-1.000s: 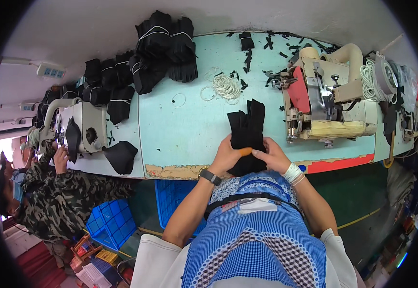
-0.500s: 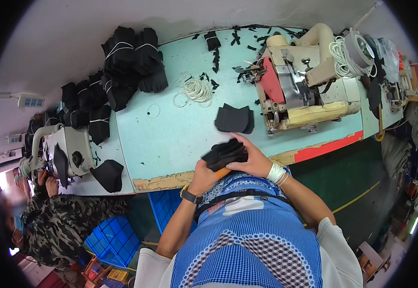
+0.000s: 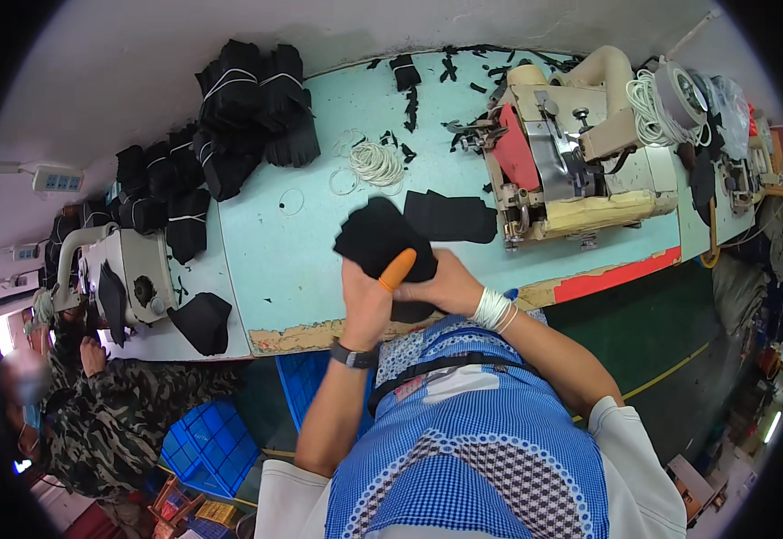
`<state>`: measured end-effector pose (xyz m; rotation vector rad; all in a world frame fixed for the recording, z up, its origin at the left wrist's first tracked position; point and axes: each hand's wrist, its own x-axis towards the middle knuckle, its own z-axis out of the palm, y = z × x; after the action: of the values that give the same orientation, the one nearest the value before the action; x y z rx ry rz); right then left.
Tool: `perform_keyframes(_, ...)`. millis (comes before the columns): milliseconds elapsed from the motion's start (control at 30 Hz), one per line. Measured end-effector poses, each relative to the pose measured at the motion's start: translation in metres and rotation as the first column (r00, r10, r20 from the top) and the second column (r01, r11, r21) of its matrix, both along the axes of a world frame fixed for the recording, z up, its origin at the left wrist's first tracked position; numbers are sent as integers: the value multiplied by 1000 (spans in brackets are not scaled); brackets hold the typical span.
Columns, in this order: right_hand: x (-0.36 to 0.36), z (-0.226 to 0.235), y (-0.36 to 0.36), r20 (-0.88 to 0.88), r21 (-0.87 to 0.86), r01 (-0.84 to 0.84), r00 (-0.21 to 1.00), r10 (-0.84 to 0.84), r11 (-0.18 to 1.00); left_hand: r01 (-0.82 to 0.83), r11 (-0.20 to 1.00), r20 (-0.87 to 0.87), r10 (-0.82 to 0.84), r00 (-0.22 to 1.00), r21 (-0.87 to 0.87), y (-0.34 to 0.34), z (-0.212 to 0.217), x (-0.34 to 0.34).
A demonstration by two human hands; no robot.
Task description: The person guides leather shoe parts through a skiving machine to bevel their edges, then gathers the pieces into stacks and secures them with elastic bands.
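Between my hands, just above the table's front edge, is a stack of black fabric pieces (image 3: 375,235), held tilted upward. My left hand (image 3: 364,304) is closed on its lower part, with the thumb in an orange finger cot (image 3: 398,269) pressed on the stack. My right hand (image 3: 448,286) grips the stack's lower right corner; its fingers are partly hidden. White elastic bands (image 3: 495,310) circle my right wrist. Behind the stack, more black fabric pieces (image 3: 452,217) lie on the light green table (image 3: 283,269).
A sewing machine (image 3: 580,162) stands on the right. Loops of white elastic (image 3: 376,167) lie mid-table. Tied black bundles (image 3: 256,103) pile up at the back left. A co-worker in camouflage sleeves (image 3: 131,395) sits at another machine (image 3: 131,278). Blue crates (image 3: 212,449) are below.
My hands have raised the black stack and tilted it, so it sits farther left and higher. The pieces on the table now cover a wider patch, reaching farther right.
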<state>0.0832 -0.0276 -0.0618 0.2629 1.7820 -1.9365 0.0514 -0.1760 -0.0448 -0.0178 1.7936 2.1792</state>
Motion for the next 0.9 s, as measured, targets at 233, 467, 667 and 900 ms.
perform_keyframes(233, 2, 73, 9, 116, -692, -19, 984, 137, 721, 296, 806, -63, -309, 949, 513, -12, 55, -28)
perform_keyframes(467, 29, 45, 4, 192, -690, -13, 961, 201, 723, 385, 868, -260, -312, 914, 313, -9, 25, -4)
perform_keyframes(667, 8, 105, 61, -291, 256, 236, 944, -158, 937, -1, 841, -272, -174, 946, -541, -30, -24, -23)
perform_keyframes(900, 21, 90, 66, -337, 594, 242, 941, -36, 767, 332, 365, 132, -476, 870, -870, 5, -69, 16)
